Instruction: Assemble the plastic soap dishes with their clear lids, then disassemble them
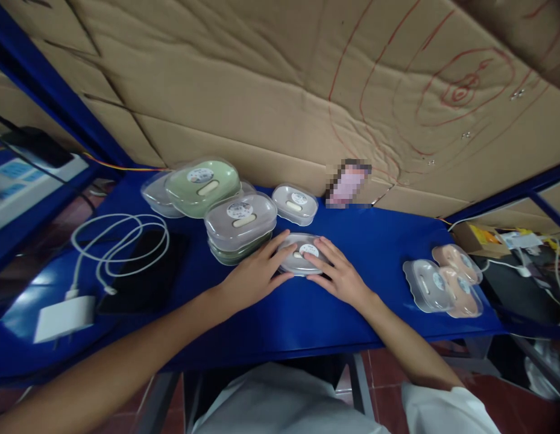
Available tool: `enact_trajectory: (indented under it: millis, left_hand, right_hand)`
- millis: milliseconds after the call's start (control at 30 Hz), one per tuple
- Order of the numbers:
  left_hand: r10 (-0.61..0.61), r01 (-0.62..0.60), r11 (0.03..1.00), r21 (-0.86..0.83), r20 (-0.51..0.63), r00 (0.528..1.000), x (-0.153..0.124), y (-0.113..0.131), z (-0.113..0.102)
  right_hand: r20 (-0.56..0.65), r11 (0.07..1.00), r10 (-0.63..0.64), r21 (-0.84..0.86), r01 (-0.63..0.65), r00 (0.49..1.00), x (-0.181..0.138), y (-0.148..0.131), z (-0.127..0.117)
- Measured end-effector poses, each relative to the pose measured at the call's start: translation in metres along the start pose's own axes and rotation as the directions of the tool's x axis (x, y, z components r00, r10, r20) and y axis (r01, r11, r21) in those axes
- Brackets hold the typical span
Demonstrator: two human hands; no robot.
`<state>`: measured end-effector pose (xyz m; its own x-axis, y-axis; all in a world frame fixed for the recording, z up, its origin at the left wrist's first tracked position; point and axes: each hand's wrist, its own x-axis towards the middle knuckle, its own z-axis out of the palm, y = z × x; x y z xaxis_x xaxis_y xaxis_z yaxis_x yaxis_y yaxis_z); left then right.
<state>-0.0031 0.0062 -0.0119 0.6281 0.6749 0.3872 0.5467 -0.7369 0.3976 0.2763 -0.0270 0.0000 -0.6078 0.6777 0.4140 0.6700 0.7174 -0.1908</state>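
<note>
A small grey plastic container (302, 265) with a clear lid lies on the blue table between my two hands. On its lid are a round white label and a cream oval tab. My left hand (255, 271) grips its left side, thumb at the near edge and fingers reaching over the lid. From the right, my right hand (340, 274) holds it likewise, with fingertips on the lid near the label. Just left of my left hand stands a stack of larger containers, a grey one (241, 223) on top of a green one (229, 252). Behind sits another small grey container (295, 204).
More large containers, including a green one (202, 187), stand at the back left. A white charger (65, 319) with a coiled cable and a dark flat object (144, 283) lie left. Small grey (425, 284) and peach containers (463, 295) sit right. A cardboard wall (243, 78) closes the back.
</note>
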Motion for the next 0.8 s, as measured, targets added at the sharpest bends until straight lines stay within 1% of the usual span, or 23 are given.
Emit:
enact_trajectory:
  millis: [133, 233, 367, 467, 567, 667, 733, 800]
  left_hand:
    - [-0.023, 0.025, 0.999, -0.048, 0.041, 0.999, 0.001, 0.001, -0.005]
    - [-0.011, 0.011, 1.0, -0.012, 0.07, 0.998, 0.001, 0.005, -0.009]
    - [0.041, -0.045, 0.997, 0.063, 0.075, 0.996, 0.001, 0.011, -0.015]
    - [0.086, -0.091, 0.993, 0.071, 0.071, 0.994, 0.001, 0.014, -0.016]
    - [0.118, -0.124, 0.989, 0.084, 0.07, 0.99, 0.002, 0.016, -0.015]
    - [0.161, -0.164, 0.98, 0.109, 0.038, 0.986, 0.003, 0.017, -0.015]
    - [0.205, -0.202, 0.971, 0.128, -0.006, 0.979, 0.003, 0.018, -0.018]
    - [0.242, -0.234, 0.961, 0.15, -0.039, 0.969, 0.003, 0.02, -0.022]
  right_hand:
    - [0.091, 0.997, 0.07, -0.021, -0.068, 0.993, 0.001, -0.001, -0.011]
    - [0.125, 0.985, 0.156, -0.097, -0.144, 0.98, -0.01, 0.005, -0.028]
    - [0.079, 0.927, 0.33, -0.217, -0.307, 0.941, -0.037, 0.029, -0.055]
    - [0.017, 0.899, 0.406, -0.191, -0.395, 0.914, -0.051, 0.047, -0.068]
    - [-0.044, 0.894, 0.413, -0.17, -0.414, 0.91, -0.052, 0.056, -0.068]
    - [-0.082, 0.869, 0.435, -0.224, -0.442, 0.897, -0.046, 0.059, -0.062]
    - [-0.098, 0.817, 0.49, -0.295, -0.496, 0.866, -0.039, 0.062, -0.057]
    - [-0.134, 0.725, 0.567, -0.386, -0.57, 0.812, -0.031, 0.068, -0.054]
